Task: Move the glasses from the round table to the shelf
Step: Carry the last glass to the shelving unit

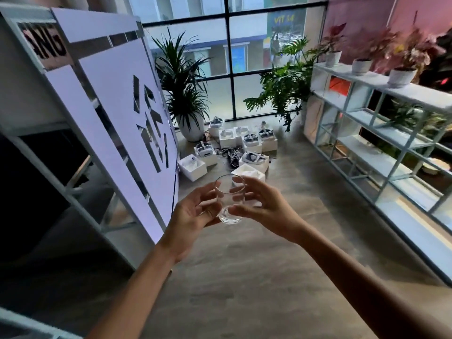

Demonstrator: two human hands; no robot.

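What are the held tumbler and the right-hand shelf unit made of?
Tumbler: clear glass by its look, smooth and glossy; fingers and floor show through it, and the base is thick. Clear plastic can't be ruled out. Shelf unit: looks like white-painted metal framing, thin square bars; the finish is unclear.

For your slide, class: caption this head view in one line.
Both hands, left hand and right hand, hold a clear empty glass upright above the floor, white shelf at right.

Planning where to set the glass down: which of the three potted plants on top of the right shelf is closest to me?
The rightmost white pot; the other two stand farther along the shelf.
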